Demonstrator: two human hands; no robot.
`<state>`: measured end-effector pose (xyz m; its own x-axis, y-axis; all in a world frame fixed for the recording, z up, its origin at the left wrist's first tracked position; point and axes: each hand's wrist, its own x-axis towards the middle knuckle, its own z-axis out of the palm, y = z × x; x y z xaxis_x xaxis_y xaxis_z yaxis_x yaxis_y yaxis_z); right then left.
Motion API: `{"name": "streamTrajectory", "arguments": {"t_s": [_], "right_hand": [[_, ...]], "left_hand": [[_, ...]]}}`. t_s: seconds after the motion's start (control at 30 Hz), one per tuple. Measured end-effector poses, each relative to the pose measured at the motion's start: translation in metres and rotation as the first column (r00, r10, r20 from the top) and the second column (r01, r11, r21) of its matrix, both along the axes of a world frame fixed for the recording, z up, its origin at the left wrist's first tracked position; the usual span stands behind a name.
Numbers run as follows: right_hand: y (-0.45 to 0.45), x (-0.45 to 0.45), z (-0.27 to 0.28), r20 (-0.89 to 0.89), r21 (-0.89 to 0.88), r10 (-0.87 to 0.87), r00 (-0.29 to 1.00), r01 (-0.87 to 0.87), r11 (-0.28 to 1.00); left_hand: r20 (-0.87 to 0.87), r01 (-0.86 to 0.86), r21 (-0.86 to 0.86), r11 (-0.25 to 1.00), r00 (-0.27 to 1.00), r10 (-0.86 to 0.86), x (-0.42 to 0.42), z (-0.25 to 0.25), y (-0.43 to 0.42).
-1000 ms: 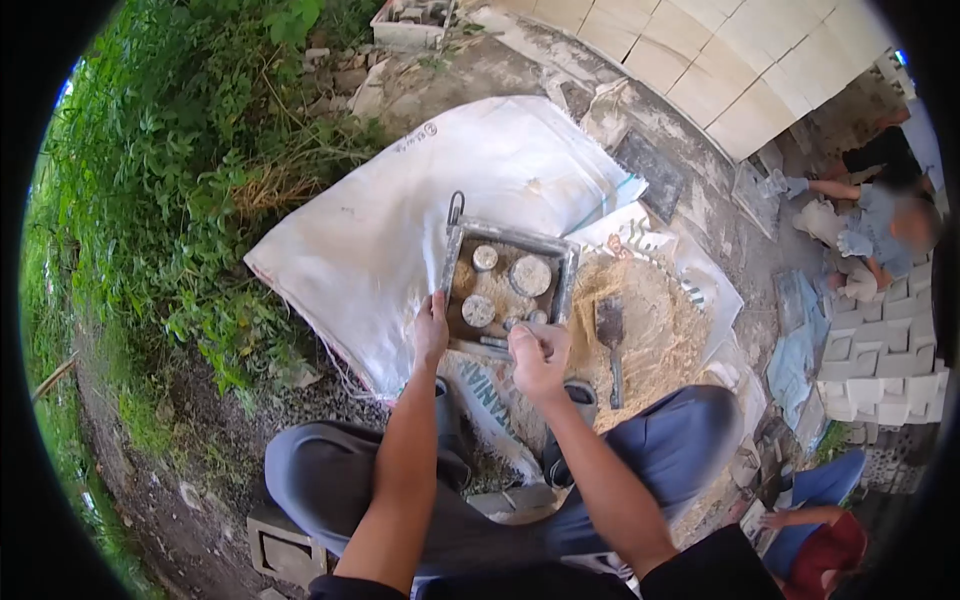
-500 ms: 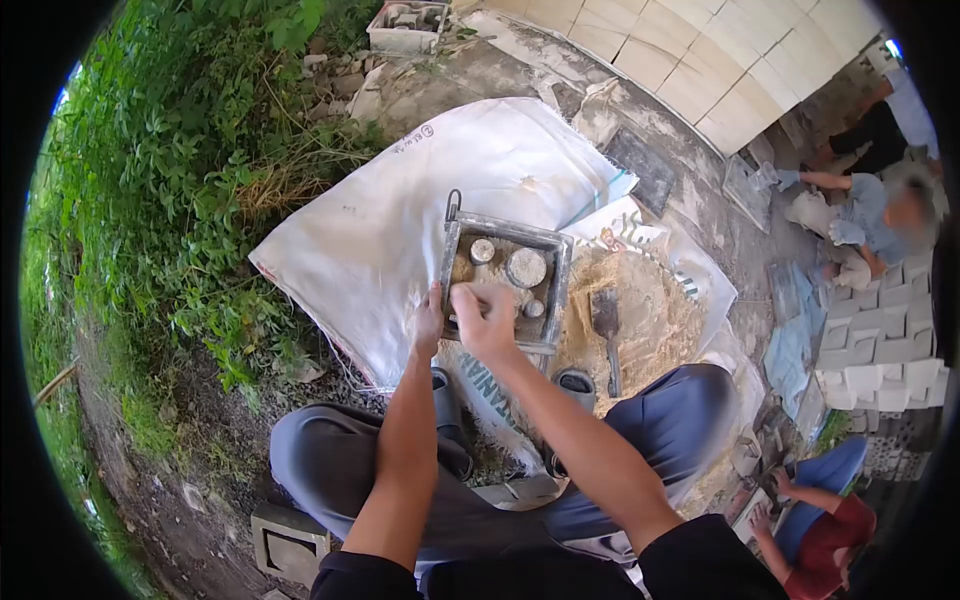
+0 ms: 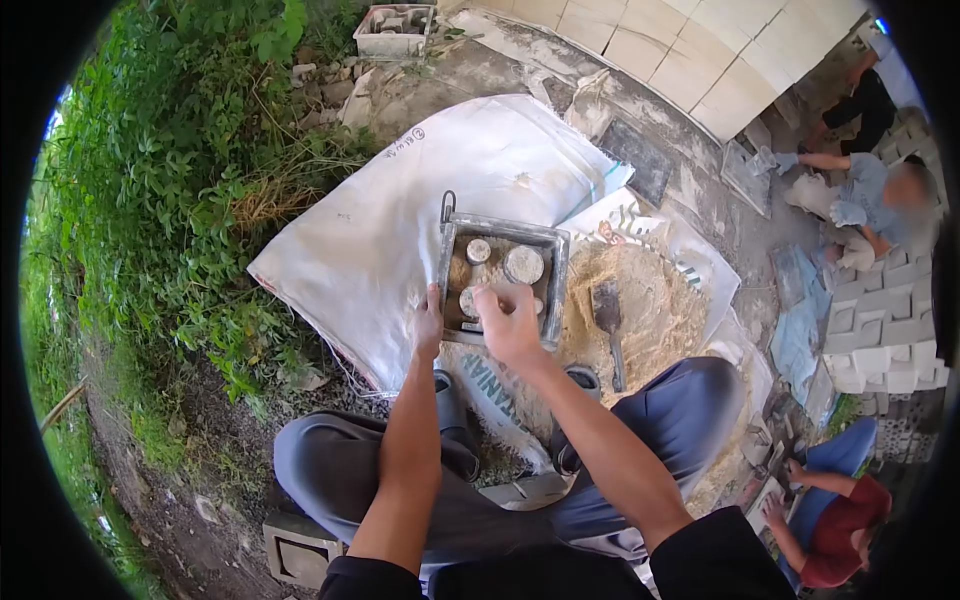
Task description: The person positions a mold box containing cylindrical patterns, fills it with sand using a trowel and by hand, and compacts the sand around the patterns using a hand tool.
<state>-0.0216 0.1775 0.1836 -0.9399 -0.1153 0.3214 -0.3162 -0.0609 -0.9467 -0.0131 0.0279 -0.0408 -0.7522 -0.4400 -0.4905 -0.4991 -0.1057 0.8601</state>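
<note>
A square grey mould box (image 3: 563, 262) with a wire loop at its far left corner sits before me on white sacking. Inside are several round grey-white plugs, among them a large one (image 3: 523, 264) and a smaller one (image 3: 478, 250). My left hand (image 3: 428, 322) is closed on the box's left wall near its front corner. Over the front right part of the box is my right hand (image 3: 512, 322), its fingers pinched together beside a round plug (image 3: 468, 301). Whatever the pinch holds, if anything, is hidden.
A trowel-like tool (image 3: 607, 310) lies on the sandy powder (image 3: 655, 335) right of the box. White sacks (image 3: 350, 240) spread beneath. Plants grow at left. Co-workers (image 3: 840, 520) sit at right near stacked pale blocks (image 3: 880, 320). A hollow block (image 3: 297, 552) stands by my left knee.
My right hand has shifted slightly right inside the box, uncovering a round plug and a flat piece near the front left. My left hand stays on the wall.
</note>
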Motion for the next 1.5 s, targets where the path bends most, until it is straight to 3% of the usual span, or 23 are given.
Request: {"name": "streamTrajectory", "arguments": {"t_s": [0.07,0.13,0.27,0.37,0.43,0.5,0.53,0.6,0.63,0.67,0.73,0.83,0.93,1.0,1.07,1.13,1.27,1.3,1.33,1.37,1.4,1.47,1.5], "right_hand": [[0.017,-0.004,0.029,0.353,0.077,0.048,0.935,-0.080,0.994],[0.034,-0.003,0.016,0.320,0.045,0.063,0.945,-0.082,0.996],[0.058,-0.015,-0.004,0.139,0.109,0.036,0.990,-0.052,0.993],[0.065,0.000,0.002,0.255,-0.062,-0.083,0.963,0.102,0.993],[0.069,-0.008,-0.016,0.301,0.049,-0.098,0.949,0.088,0.995],[0.067,-0.018,-0.009,0.404,-0.015,-0.123,0.906,0.141,0.990],[0.069,-0.016,-0.008,0.396,-0.019,-0.122,0.910,0.140,0.990],[0.076,-0.008,-0.012,0.184,-0.264,0.033,0.982,0.017,0.964],[0.062,-0.004,-0.030,0.332,-0.159,-0.115,0.936,0.175,0.972],[0.061,-0.002,-0.028,0.341,-0.152,-0.120,0.932,0.181,0.972],[0.056,-0.012,-0.008,0.282,-0.021,0.036,0.959,-0.032,0.999],[0.039,-0.004,-0.014,0.213,0.011,0.051,0.976,-0.055,0.998],[0.029,-0.004,-0.009,0.155,0.138,0.061,0.986,-0.082,0.987],[0.018,-0.009,0.010,0.324,-0.123,0.061,0.944,-0.021,0.992],[0.009,-0.010,-0.003,0.330,-0.093,0.103,0.938,-0.077,0.993],[0.003,-0.012,-0.006,0.312,-0.031,0.157,0.937,-0.155,0.987],[-0.010,0.003,-0.010,0.186,-0.067,0.112,0.976,-0.101,0.993],[-0.015,0.004,-0.007,0.067,0.066,0.137,0.988,-0.141,0.988],[-0.024,0.002,-0.006,0.219,0.027,0.213,0.952,-0.224,0.974],[-0.022,0.001,0.001,0.210,0.059,0.173,0.962,-0.189,0.980],[-0.023,-0.002,0.008,0.191,0.075,0.130,0.973,-0.147,0.986],[-0.019,0.000,-0.004,0.184,0.023,0.154,0.971,-0.161,0.987],[-0.014,0.007,-0.008,0.216,-0.020,0.181,0.959,-0.181,0.983]], "left_hand": [[-0.044,-0.012,-0.007,1.000,0.999,0.011,-0.001,0.001,0.005],[0.024,-0.024,-0.237,0.971,0.999,0.031,0.000,0.014,0.007],[-0.045,-0.022,-0.065,0.998,0.999,0.019,-0.011,0.047,0.018],[0.029,-0.055,-0.096,0.994,0.998,0.058,0.000,0.022,0.008],[0.058,-0.054,-0.068,0.996,0.997,0.058,0.011,0.023,0.009],[0.028,-0.057,-0.044,0.997,0.998,0.058,-0.004,0.021,0.011],[-0.089,-0.100,-0.127,0.987,0.992,0.089,-0.003,0.010,0.013],[-0.194,-0.167,-0.205,0.965,0.973,0.127,-0.002,0.007,0.013],[-0.148,-0.142,-0.217,0.966,0.983,0.111,0.001,0.028,0.016],[-0.109,-0.114,-0.227,0.967,0.990,0.091,0.003,0.040,0.019],[-0.176,-0.140,-0.140,0.980,0.978,0.114,-0.001,0.023,0.019],[-0.122,-0.170,-0.202,0.964,0.981,0.148,0.001,0.035,0.016],[0.023,-0.099,-0.038,0.994,0.995,0.100,0.004,0.032,0.017],[-0.099,-0.170,-0.094,0.981,0.982,0.161,-0.002,0.030,0.017],[0.014,-0.135,-0.098,0.986,0.991,0.137,0.003,0.041,0.015],[0.040,-0.128,0.052,0.990,0.991,0.126,0.002,0.039,0.014],[0.005,-0.153,-0.048,0.987,0.988,0.153,0.001,0.041,0.014],[0.044,-0.131,0.053,0.990,0.991,0.128,0.002,0.044,0.012],[-0.066,-0.081,0.268,0.960,0.993,0.102,0.006,0.009,0.006],[-0.151,-0.011,0.474,0.880,0.984,0.094,0.010,-0.026,0.000],[-0.178,0.024,0.465,0.885,0.982,0.067,0.005,-0.024,0.001],[-0.064,-0.086,0.089,0.992,0.994,0.092,0.000,-0.018,0.002],[-0.059,-0.085,0.087,0.993,0.994,0.090,0.010,-0.020,0.002]]}}
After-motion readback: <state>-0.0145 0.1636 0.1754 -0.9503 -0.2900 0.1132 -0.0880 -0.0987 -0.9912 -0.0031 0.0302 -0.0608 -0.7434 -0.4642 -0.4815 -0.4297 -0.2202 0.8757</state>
